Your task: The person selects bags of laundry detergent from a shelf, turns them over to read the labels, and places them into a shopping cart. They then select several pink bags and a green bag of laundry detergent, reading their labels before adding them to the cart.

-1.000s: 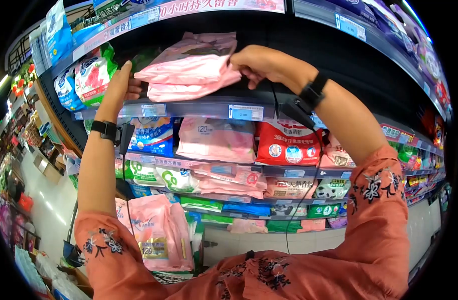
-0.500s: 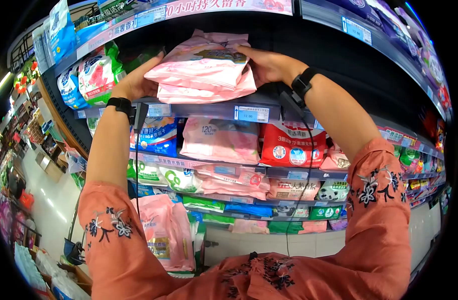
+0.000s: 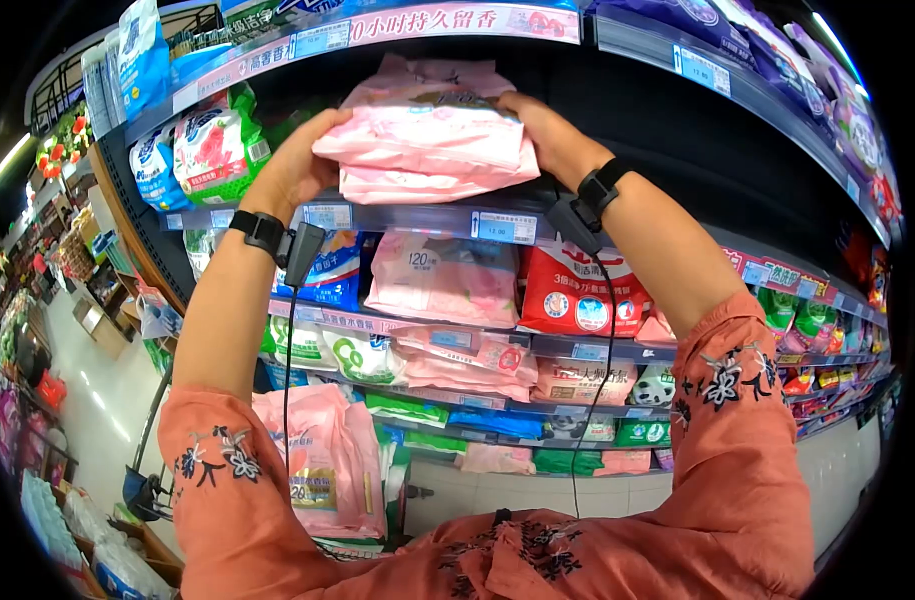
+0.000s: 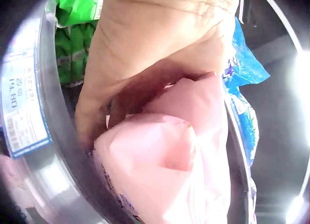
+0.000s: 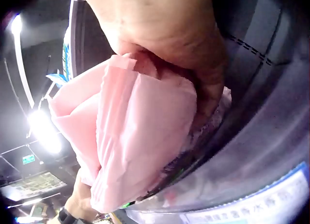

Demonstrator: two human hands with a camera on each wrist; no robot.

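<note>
Two pink plastic bags (image 3: 427, 145), one on top of the other, are held between both hands over the upper shelf. My left hand (image 3: 299, 168) grips their left end; in the left wrist view its fingers curl round the pink plastic (image 4: 155, 156). At the other end my right hand (image 3: 555, 138) grips the bags, its thumb side along the top. The right wrist view shows that hand (image 5: 164, 30) closed over a crimped seam of the pink bag (image 5: 145, 122). Most of the fingertips are hidden behind the bags.
White-and-green bags (image 3: 217, 150) stand left on the same shelf. Below are another pink bag (image 3: 442, 280) and a red bag (image 3: 584, 290). A shelf edge with price tags (image 3: 504, 227) runs under the hands. More pink bags (image 3: 327, 460) stand low in front of the body.
My left hand has come in to take hold of the bags' left end. The right hand has shifted its hold, and the stack has moved right and sits straighter.
</note>
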